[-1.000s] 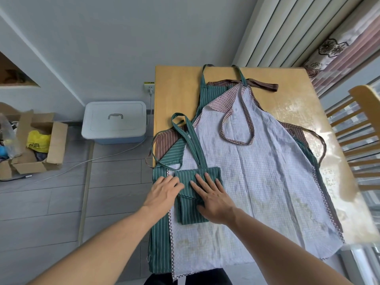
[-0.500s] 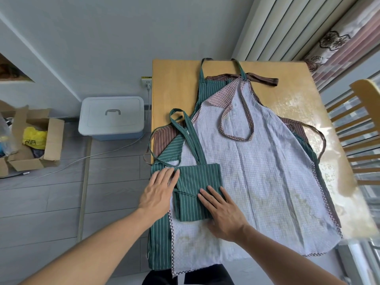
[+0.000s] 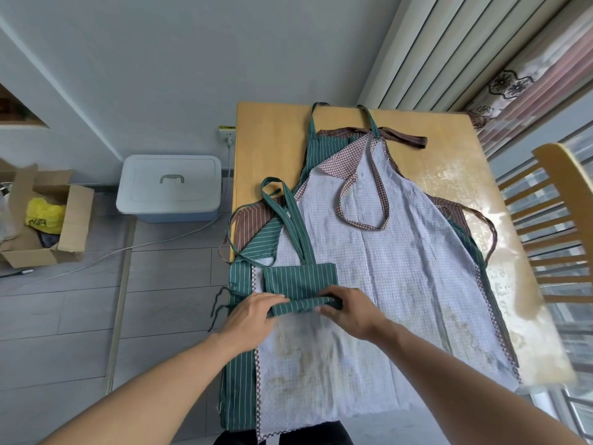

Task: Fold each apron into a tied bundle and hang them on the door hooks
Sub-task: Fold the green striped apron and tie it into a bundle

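Note:
A folded green striped apron lies on top of a pale blue checked apron spread flat on the wooden table. Its long green strap runs away from me. My left hand and my right hand each grip one end of the near edge of the green bundle, which is rolled up off the cloth below. Another green striped apron and a brown striped apron lie underneath, showing at the edges.
A wooden chair stands at the table's right side. On the floor to the left sit a white lidded storage box and an open cardboard box. A white cable runs across the floor tiles to a wall socket.
Both hands were pressing flat on the green bundle. They have now gripped its near edge and rolled it away from me, making the bundle shorter.

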Demonstrator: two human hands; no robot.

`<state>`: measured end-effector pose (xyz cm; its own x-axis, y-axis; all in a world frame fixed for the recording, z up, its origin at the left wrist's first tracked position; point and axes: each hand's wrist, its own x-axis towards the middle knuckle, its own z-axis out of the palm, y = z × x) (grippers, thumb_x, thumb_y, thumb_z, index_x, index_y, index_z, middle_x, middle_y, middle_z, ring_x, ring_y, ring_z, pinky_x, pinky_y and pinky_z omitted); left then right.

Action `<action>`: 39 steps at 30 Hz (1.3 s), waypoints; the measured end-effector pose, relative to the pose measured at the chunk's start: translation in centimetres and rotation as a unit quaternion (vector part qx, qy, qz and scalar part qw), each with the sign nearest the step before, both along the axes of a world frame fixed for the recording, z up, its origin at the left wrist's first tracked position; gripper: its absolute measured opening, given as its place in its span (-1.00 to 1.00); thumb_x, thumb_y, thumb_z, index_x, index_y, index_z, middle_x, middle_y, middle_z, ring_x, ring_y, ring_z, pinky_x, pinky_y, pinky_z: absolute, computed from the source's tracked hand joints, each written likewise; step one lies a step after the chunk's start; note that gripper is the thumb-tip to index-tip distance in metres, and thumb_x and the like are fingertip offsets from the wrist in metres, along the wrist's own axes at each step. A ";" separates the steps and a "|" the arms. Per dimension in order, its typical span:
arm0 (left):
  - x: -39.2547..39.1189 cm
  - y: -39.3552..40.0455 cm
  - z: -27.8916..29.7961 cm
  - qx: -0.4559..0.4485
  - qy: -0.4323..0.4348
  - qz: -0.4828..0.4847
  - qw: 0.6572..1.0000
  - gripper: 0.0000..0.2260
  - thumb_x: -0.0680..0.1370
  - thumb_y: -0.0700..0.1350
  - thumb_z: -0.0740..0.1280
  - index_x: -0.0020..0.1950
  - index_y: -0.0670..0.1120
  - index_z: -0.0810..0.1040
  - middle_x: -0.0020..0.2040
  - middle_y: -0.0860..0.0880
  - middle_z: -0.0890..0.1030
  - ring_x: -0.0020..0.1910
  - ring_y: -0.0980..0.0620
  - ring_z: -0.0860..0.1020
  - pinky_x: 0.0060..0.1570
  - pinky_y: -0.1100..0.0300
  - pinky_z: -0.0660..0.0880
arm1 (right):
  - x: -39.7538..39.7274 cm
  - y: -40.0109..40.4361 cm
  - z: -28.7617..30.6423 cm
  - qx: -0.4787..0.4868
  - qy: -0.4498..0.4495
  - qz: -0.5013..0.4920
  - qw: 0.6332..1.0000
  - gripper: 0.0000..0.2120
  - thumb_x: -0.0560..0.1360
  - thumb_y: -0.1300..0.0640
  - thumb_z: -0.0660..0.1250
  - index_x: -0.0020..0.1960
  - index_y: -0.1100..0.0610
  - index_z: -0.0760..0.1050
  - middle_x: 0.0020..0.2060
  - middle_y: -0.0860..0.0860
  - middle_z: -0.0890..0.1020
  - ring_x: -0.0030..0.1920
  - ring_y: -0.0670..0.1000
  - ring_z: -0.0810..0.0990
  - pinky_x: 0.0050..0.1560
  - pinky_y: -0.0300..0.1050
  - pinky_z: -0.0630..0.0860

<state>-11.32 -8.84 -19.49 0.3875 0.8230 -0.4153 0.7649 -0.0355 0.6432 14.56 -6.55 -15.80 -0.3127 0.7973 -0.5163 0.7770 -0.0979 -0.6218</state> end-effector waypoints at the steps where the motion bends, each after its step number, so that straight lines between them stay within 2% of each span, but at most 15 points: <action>1: 0.4 0.6 0.4 -0.034 -0.015 0.052 0.998 -0.61 0.67 -0.05 0.28 0.51 0.03 0.41 0.12 -0.02 0.67 0.03 0.15 0.62 0.19 0.13 0.56 | 0.2 0.6 0.0 -0.030 0.022 -0.014 0.999 -0.61 0.48 -0.14 0.50 0.24 -0.06 0.56 -0.10 -0.16 0.68 -0.14 -0.18 0.65 -0.14 -0.26 0.55; 2: 0.7 1.2 0.6 -0.060 -0.033 0.099 0.993 -0.60 0.67 -0.01 0.28 0.51 -0.02 0.41 -0.21 -0.01 0.63 -0.33 0.17 0.56 -0.22 0.18 0.57 | 0.3 1.2 0.1 -0.054 0.031 -0.020 0.998 -0.53 0.42 -0.14 0.56 0.25 -0.06 0.54 -0.07 -0.17 0.68 -0.11 -0.20 0.65 -0.12 -0.34 0.52; 3: 0.9 1.9 0.7 -0.081 -0.045 0.141 0.986 -0.56 0.66 0.03 0.29 0.51 -0.07 0.40 -0.41 0.02 0.49 -0.54 0.18 0.38 -0.46 0.19 0.43 | 0.4 1.7 0.0 -0.072 0.032 -0.030 0.996 -0.52 0.39 -0.10 0.60 0.24 -0.05 0.53 -0.06 -0.17 0.67 -0.09 -0.20 0.65 -0.12 -0.38 0.50; 5: 1.2 3.0 0.4 -0.108 -0.046 0.198 0.973 -0.46 0.63 0.10 0.31 0.53 -0.15 0.36 -0.48 0.02 0.36 -0.62 0.16 0.24 -0.56 0.19 0.28 | 0.8 2.7 -0.6 -0.085 0.025 -0.068 0.994 -0.67 0.44 -0.03 0.57 0.12 0.02 0.55 -0.12 -0.10 0.67 -0.14 -0.16 0.63 -0.12 -0.27 0.53; 8: 1.0 4.1 -0.2 -0.099 -0.045 0.229 0.967 -0.56 0.59 0.11 0.39 0.29 -0.19 0.56 -0.44 -0.01 0.36 -0.53 0.07 0.30 -0.46 0.18 0.30 | 0.8 3.7 -1.3 -0.094 0.024 -0.152 0.984 -0.73 0.53 -0.08 0.47 0.00 0.13 0.58 -0.14 0.12 0.71 -0.18 -0.01 0.62 -0.04 0.05 0.59; 10: 1.0 4.6 -0.6 -0.093 -0.052 0.248 0.963 -0.68 0.52 0.10 0.47 -0.11 -0.15 0.53 -0.38 0.00 0.39 -0.43 0.03 0.36 -0.34 0.13 0.36 | 0.6 4.2 -1.4 -0.097 0.014 -0.180 0.979 -0.72 0.54 -0.09 0.45 0.01 0.12 0.56 -0.19 0.03 0.70 -0.20 -0.03 0.63 -0.20 -0.09 0.56; 11: 1.1 4.9 -0.6 -0.090 -0.044 0.262 0.960 -0.67 0.49 0.08 0.51 -0.15 -0.11 0.47 -0.34 0.01 0.44 -0.40 0.02 0.40 -0.29 0.14 0.39 | 0.4 4.2 -1.7 -0.099 0.007 -0.202 0.974 -0.71 0.53 -0.09 0.46 0.05 0.10 0.52 -0.20 -0.02 0.69 -0.23 -0.07 0.62 -0.31 -0.19 0.49; 15: 1.5 5.6 0.0 -0.059 0.012 0.306 0.950 -0.56 0.40 0.04 0.60 0.08 -0.01 0.42 -0.14 0.01 0.54 -0.22 0.01 0.50 -0.26 0.14 0.40 | -0.1 4.4 -2.3 -0.091 -0.007 -0.294 0.952 -0.52 0.44 -0.17 0.54 0.16 0.03 0.41 -0.13 -0.02 0.68 -0.27 -0.08 0.60 -0.36 -0.24 0.39; 20: 1.9 6.4 0.1 -0.065 0.055 0.245 0.966 -0.59 0.48 -0.04 0.54 0.26 0.02 0.48 0.23 0.00 0.45 0.18 -0.01 0.48 0.07 0.13 0.40 | -0.6 4.9 -2.1 -0.129 -0.009 -0.277 0.952 -0.63 0.50 -0.18 0.47 -0.12 0.14 0.55 -0.30 -0.06 0.61 -0.35 -0.09 0.53 -0.40 -0.27 0.36; 22: 2.1 7.1 0.2 -0.084 0.075 0.227 0.967 -0.58 0.49 -0.08 0.54 0.29 0.01 0.50 0.30 -0.04 0.43 0.17 -0.01 0.49 0.06 0.16 0.39 | -0.8 5.2 -2.2 -0.160 0.024 -0.294 0.942 -0.61 0.48 -0.18 0.49 -0.06 0.18 0.64 -0.23 -0.01 0.70 -0.29 -0.06 0.60 -0.32 -0.23 0.50; 25: 2.2 7.9 0.5 -0.104 0.092 0.223 0.965 -0.56 0.46 -0.13 0.56 0.29 -0.02 0.51 0.35 -0.07 0.45 0.19 -0.04 0.49 0.10 0.13 0.44 | -1.1 5.5 -2.2 -0.172 0.061 -0.317 0.931 -0.51 0.39 -0.25 0.54 0.03 0.16 0.67 -0.10 0.05 0.75 -0.07 0.03 0.72 0.00 -0.07 0.66; 28: 2.0 7.8 0.4 -0.100 0.077 0.242 0.962 -0.53 0.43 -0.16 0.58 0.22 -0.01 0.43 0.32 -0.06 0.49 0.13 -0.02 0.48 0.00 0.13 0.44 | -1.9 5.4 -2.3 -0.223 0.185 -0.354 0.889 -0.59 0.44 -0.04 0.56 0.17 0.19 0.63 -0.01 0.05 0.75 0.07 0.10 0.72 0.16 0.05 0.64; 31: 1.3 7.2 0.4 -0.106 0.043 0.265 0.957 -0.38 0.40 -0.12 0.61 0.33 0.01 0.35 0.31 -0.08 0.51 0.18 -0.04 0.50 0.07 0.08 0.48 | -2.7 5.0 -2.1 -0.239 0.257 -0.399 0.847 -0.56 0.44 0.20 0.56 0.23 0.33 0.51 0.02 0.15 0.74 0.05 0.14 0.73 0.16 0.11 0.65; 35: -0.2 6.8 1.9 -0.110 0.043 0.235 0.965 -0.20 0.30 0.03 0.66 0.42 0.05 0.32 0.29 0.00 0.48 0.19 0.01 0.48 0.10 0.07 0.48 | -2.7 5.0 -0.3 -0.208 0.277 -0.365 0.864 -0.66 0.44 0.30 0.55 0.10 0.20 0.45 -0.02 0.18 0.73 -0.04 0.12 0.74 -0.03 -0.05 0.65; 39: -1.7 7.3 5.5 -0.159 0.022 0.075 0.984 -0.13 0.27 0.24 0.62 0.49 0.16 0.31 0.44 0.13 0.26 0.43 0.11 0.20 0.45 0.04 0.24 | -2.6 6.3 3.3 -0.209 0.276 -0.236 0.908 -0.67 0.44 0.32 0.54 0.10 0.19 0.46 0.01 0.22 0.71 0.02 0.16 0.73 -0.01 -0.03 0.65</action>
<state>-12.98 -1.58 -14.02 0.2478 0.6959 -0.6740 0.7732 0.2771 0.5704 11.93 -0.29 -12.54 -0.2898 0.6802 -0.6733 0.1688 -0.6562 -0.7355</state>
